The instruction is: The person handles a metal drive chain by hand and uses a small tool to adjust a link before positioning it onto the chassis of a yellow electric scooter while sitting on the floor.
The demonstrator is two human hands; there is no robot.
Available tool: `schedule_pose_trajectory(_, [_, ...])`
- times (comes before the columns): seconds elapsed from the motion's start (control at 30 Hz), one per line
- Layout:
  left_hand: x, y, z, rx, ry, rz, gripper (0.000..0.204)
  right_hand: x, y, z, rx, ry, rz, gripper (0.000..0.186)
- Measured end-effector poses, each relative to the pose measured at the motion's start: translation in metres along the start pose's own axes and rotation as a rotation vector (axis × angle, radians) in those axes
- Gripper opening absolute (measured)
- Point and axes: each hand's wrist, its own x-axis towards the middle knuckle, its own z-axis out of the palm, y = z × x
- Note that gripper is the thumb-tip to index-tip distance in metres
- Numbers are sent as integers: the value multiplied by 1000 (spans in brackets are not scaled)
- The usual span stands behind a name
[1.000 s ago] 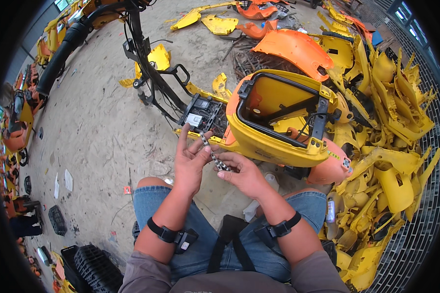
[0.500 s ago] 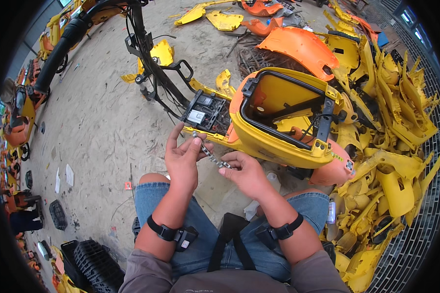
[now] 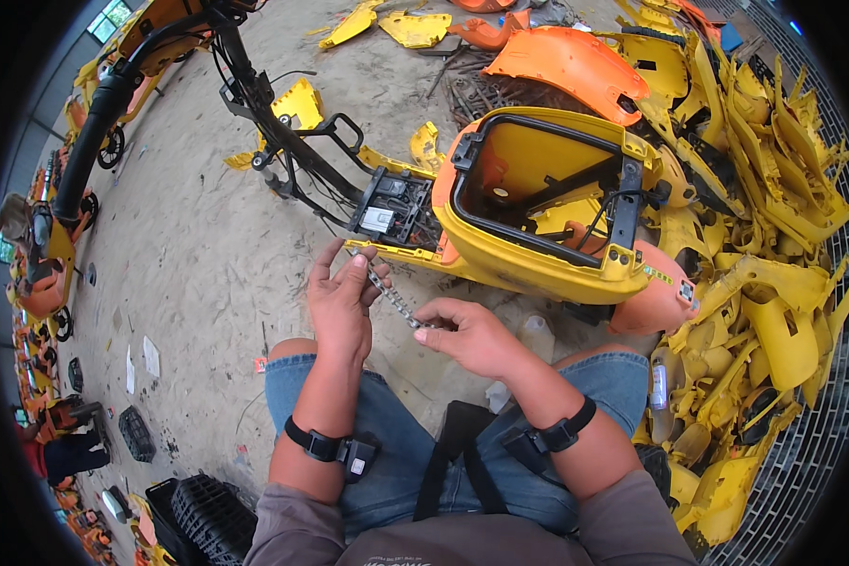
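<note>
A short length of silvery metal chain [image 3: 393, 298] stretches slantwise between my two hands, above my lap. My left hand [image 3: 340, 302] pinches its upper end between thumb and fingers. The lower end is gripped by my right hand [image 3: 464, 335], thumb against forefinger. Just beyond the hands lies a partly stripped scooter frame [image 3: 373, 247] with its floor compartment uncovered, showing a silver box [image 3: 378, 220] and black parts. Its yellow seat shell [image 3: 528, 269] is open at the top, with a black rim.
Yellow plastic panels [image 3: 774, 349] are heaped at the right beside a brick surface. An orange panel [image 3: 571, 71] lies at the back. The handlebar [image 3: 94, 141] juts over the upper left. Black crates [image 3: 208, 519] stand at lower left; another person [image 3: 66, 453] is at the far left.
Both hands keep hold of the chain. It now hangs a little straighter, with my hands slightly further left. The whole view has shifted a little.
</note>
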Motion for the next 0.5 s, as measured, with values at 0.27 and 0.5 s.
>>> schedule_pose_trajectory(0.27, [13, -13, -11, -151, -86, -166, 51, -1, -6, -3, 23, 21, 25, 29])
schedule_pose_trajectory(0.5, [3, 3, 1, -229, -357, -314, 67, 6, 13, -3, 261, 74, 220, 54])
